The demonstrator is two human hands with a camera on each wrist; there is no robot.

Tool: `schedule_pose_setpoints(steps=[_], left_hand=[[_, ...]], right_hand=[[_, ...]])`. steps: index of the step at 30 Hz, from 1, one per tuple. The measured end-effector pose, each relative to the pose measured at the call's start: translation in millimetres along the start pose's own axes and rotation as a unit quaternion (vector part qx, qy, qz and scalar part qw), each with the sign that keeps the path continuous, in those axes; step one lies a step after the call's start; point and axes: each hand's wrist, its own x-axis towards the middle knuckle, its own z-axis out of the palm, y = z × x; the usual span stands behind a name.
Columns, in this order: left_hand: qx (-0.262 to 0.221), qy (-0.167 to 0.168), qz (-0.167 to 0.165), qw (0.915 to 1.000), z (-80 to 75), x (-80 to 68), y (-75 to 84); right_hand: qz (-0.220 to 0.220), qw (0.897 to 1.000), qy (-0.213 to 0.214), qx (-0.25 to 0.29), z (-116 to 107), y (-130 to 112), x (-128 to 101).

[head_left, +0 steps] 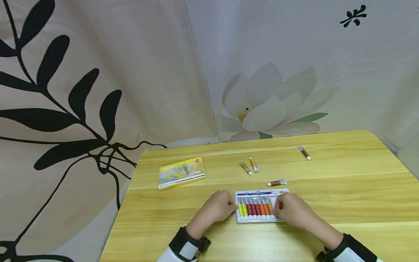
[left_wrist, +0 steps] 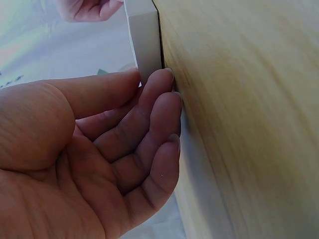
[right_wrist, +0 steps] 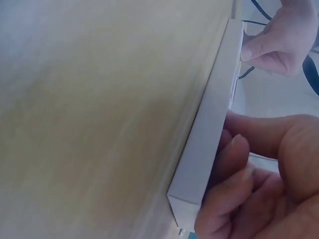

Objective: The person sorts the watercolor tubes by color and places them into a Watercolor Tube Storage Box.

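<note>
While the left hand (head_left: 218, 208) touches the paint-tube tray (head_left: 243, 219) at nine o'clock with relaxed fingers, the right hand (head_left: 292, 211) grips its three o'clock end.

You have one white tray (head_left: 262, 191) of paint tubes in front of you, with nine tubes (head_left: 256, 209) visible in it: two yellow-green, three red, three orange and one more half hidden by your right hand (head_left: 292, 210). Four loose tubes (head_left: 276, 183) lie on the one wooden table (head_left: 343, 189). One yellow box (head_left: 181, 173) lies there too. Two hands show, counting your left hand (head_left: 217, 207).
</note>
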Motion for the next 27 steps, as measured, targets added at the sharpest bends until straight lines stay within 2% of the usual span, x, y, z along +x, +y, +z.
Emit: schedule_pose_setpoints(steps=[6,13,17,20,22,24,27], left_hand=[[0.005,0.002,-0.001,1.0000,-0.2,-0.7,0.1],[0.015,0.007,0.004,0.9999,0.3,-1.2,1.3],[0.017,0.007,0.005,0.9998,1.4,-1.0,1.7],[0.017,0.008,0.008,0.9998,1.7,-0.5,1.6],[0.015,0.008,0.007,0.9998,1.8,0.1,1.2],[0.014,0.007,0.007,0.9999,2.0,0.5,0.6],[0.013,0.007,0.007,0.9999,2.0,0.5,-0.4]], right_hand=[[-0.002,1.000,-0.006,0.007,-0.8,0.6,0.8],[-0.037,0.998,-0.033,0.044,-9.5,5.6,4.6],[-0.056,0.998,0.006,0.031,-22.6,2.1,21.6],[-0.074,0.996,0.054,0.004,-31.7,-1.6,43.0],[-0.101,0.991,0.078,-0.033,-33.7,-1.7,58.8],[-0.139,0.982,0.097,-0.082,-32.6,0.2,74.7],[-0.195,0.961,0.112,-0.163,-27.3,5.6,96.7]])
